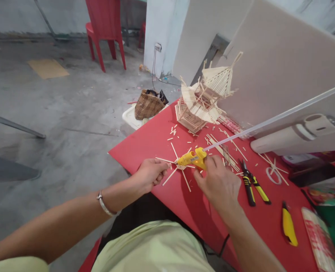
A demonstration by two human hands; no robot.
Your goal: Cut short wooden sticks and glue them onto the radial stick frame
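Note:
My right hand is closed round a yellow hot glue gun with a long clear glue stick sticking out behind it. The gun's nozzle points at a small star of thin wooden sticks lying on the red table. My left hand pinches one stick of that star at the table's near-left edge. A model house made of sticks stands at the far end of the table.
Loose sticks and offcuts litter the table. Yellow-black pliers and a yellow utility knife lie to the right. White boards lean behind. A checked bag, red chair and grey chair stand on the floor.

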